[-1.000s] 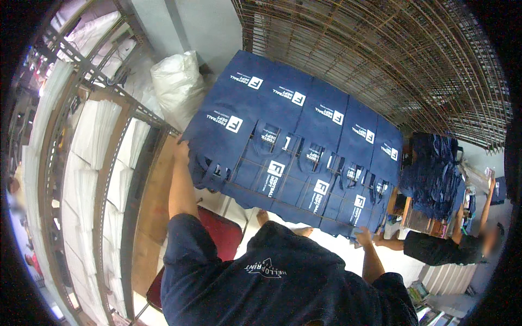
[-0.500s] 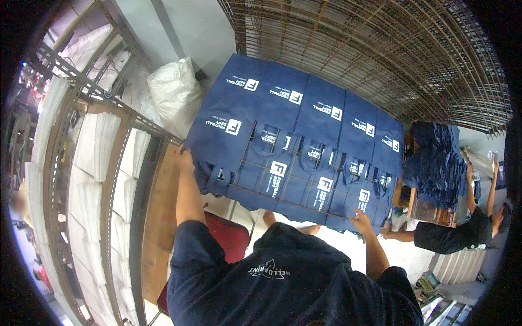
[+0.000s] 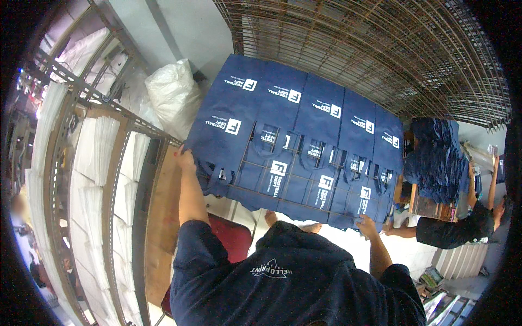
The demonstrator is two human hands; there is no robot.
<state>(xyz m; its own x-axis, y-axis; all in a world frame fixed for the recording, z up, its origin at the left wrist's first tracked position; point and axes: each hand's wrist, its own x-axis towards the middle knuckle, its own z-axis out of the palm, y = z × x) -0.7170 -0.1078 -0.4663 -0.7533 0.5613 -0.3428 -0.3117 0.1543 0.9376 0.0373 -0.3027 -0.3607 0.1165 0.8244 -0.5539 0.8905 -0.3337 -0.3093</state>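
Observation:
Navy tote bags with white printing lie flat in rows over a wire rack before me. Through the cut-out handles and gaps, more navy bags show on a level beneath. My left hand is closed around the rack's left edge, beside the corner of the nearest bag. At the front edge toward the right, my right hand is closed on the rack's rim, fingers bent. Bags and fingers hide the exact grip of both hands.
More wire racks tilt up behind. Metal shelving with white stacks stands left, near a white sack. A red chair is below the rack. At right, a co-worker reaches toward a pile of navy fabric.
My right hand has shifted slightly right along the front edge. The left hand keeps its place, and the bags lie as before. The co-worker has moved a little.

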